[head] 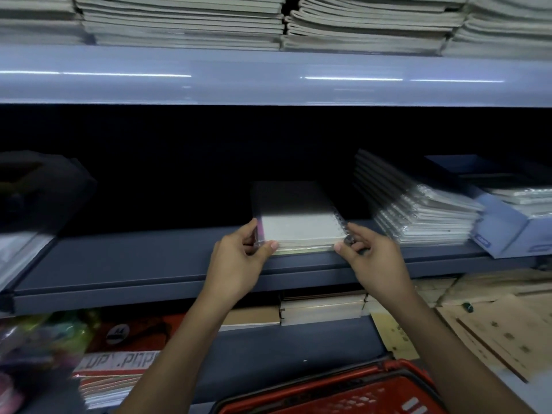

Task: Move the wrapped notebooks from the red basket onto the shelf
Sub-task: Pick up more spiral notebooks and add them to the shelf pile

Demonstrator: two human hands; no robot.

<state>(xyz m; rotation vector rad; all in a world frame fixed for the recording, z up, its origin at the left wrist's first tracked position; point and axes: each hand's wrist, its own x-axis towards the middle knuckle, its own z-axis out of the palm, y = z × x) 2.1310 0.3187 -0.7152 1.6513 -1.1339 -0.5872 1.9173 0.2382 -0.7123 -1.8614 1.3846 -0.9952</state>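
A small stack of plastic-wrapped spiral notebooks (298,222) lies flat on the dark grey shelf (149,264), near its front edge. My left hand (239,261) pinches the stack's near left corner between thumb and fingers. My right hand (373,258) grips the near right corner at the spiral binding. The red basket (343,389) sits at the bottom of the view, below my forearms; its contents are hidden.
A taller pile of wrapped notebooks (418,210) lies just right of the stack, then a blue-grey box (507,231). Bare shelf stretches to the left. Above is a pale shelf edge (268,79) under stacked paper pads. Below are notebooks, brown envelopes (493,324) and paper packs.
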